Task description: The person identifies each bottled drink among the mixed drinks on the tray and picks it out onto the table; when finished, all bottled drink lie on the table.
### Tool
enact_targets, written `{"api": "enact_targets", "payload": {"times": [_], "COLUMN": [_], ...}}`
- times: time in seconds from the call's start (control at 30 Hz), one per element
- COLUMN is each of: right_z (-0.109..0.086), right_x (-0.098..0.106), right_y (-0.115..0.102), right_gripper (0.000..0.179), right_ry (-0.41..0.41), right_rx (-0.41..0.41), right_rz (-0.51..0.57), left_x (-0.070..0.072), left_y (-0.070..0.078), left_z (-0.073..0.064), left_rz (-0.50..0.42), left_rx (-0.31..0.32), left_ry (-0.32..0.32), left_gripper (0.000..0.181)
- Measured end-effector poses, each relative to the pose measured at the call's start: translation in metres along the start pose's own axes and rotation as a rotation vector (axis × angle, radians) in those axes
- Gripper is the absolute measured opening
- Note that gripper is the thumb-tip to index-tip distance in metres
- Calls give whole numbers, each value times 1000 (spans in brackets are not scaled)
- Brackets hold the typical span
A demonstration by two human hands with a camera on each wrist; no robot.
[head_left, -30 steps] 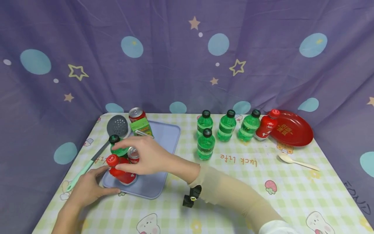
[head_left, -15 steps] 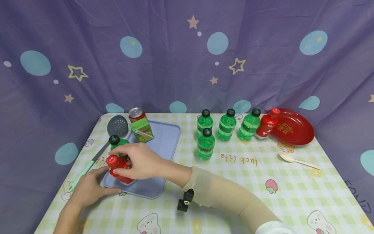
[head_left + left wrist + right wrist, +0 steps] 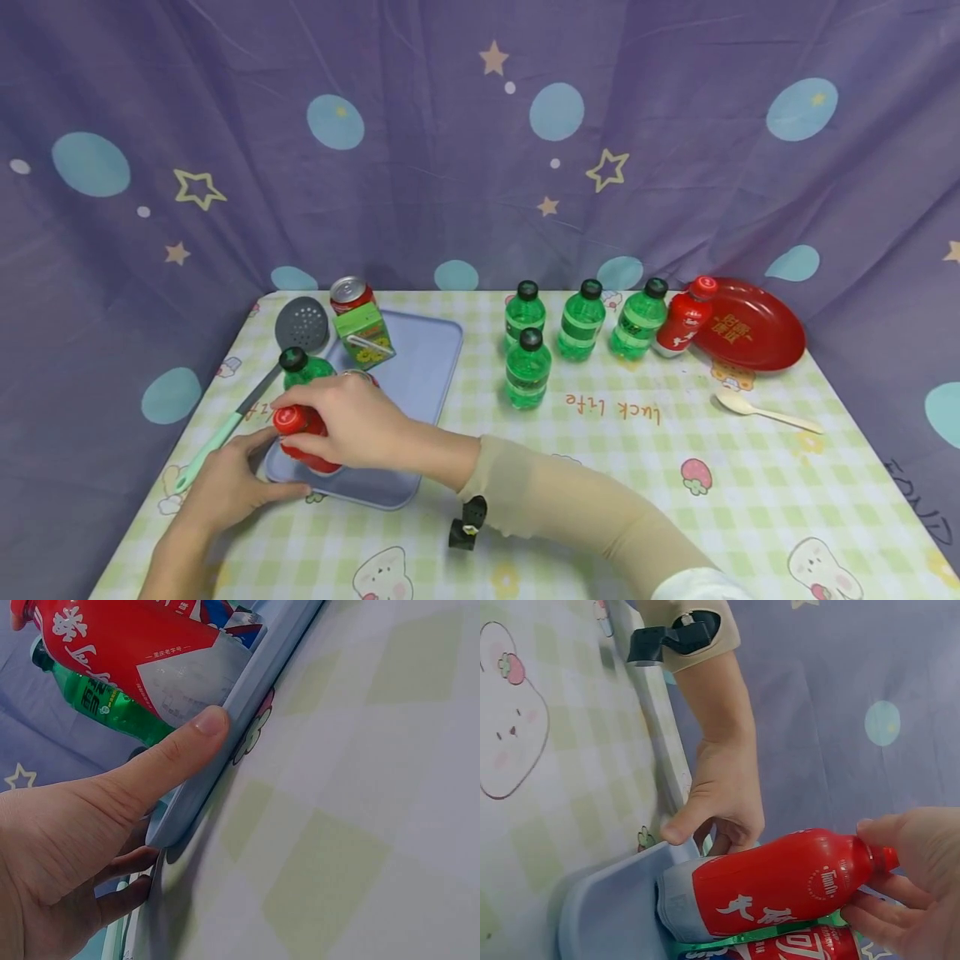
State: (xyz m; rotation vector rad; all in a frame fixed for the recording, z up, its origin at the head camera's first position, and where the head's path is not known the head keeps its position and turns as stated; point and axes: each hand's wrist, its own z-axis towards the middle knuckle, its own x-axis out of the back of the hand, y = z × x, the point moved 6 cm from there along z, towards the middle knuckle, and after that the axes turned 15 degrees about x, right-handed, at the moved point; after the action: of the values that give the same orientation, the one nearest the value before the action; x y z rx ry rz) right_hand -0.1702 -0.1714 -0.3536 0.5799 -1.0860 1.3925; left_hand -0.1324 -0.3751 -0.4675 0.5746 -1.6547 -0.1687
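In the head view my right hand (image 3: 356, 425) reaches across to a red bottle (image 3: 317, 454) upright at the near-left of the blue tray (image 3: 420, 358). The right wrist view shows its thumb and fingers round the neck of that red bottle (image 3: 772, 885). My left hand (image 3: 228, 483) holds the tray's near-left corner, thumb against the near rim (image 3: 247, 682) and fingers along the left side. Behind the red bottle stands a green bottle (image 3: 306, 368). A red soda can (image 3: 810, 946) beside it is mostly hidden by my right hand in the head view.
A green juice box (image 3: 365, 337) and another red can (image 3: 352, 292) stand further back. Left of the tray lies a slotted skimmer (image 3: 302, 323). Several green bottles (image 3: 528, 375), a second red bottle (image 3: 682, 321), a red plate (image 3: 780, 333) and a wooden spoon (image 3: 765, 412) are to the right.
My right hand has moved left and slightly down, closing round the red bottle's upper part. The juice box has come into fuller view behind it. My left hand stays at the tray corner.
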Motion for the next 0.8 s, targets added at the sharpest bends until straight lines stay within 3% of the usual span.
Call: {"api": "enact_targets", "payload": {"times": [0.17,0.33,0.57,0.8], "right_z": [-2,-6,-19,-38], "right_x": [0,5,33,62], "right_y": [-3,-1,-3,0], "right_gripper": [35,39,39,38], "right_ry": [11,23,136,226], "right_rx": [29,37,98,118], "right_rz": [-6,70,209,255], "left_x": [1,1,1,0], "left_y": [0,1,2,1], "left_z": [0,-1,-1,0], "left_rz": [2,4,14,25], "left_rx": [4,9,18,13], "left_ry": [3,-2,6,21], "left_gripper": [114,111,116,124]}}
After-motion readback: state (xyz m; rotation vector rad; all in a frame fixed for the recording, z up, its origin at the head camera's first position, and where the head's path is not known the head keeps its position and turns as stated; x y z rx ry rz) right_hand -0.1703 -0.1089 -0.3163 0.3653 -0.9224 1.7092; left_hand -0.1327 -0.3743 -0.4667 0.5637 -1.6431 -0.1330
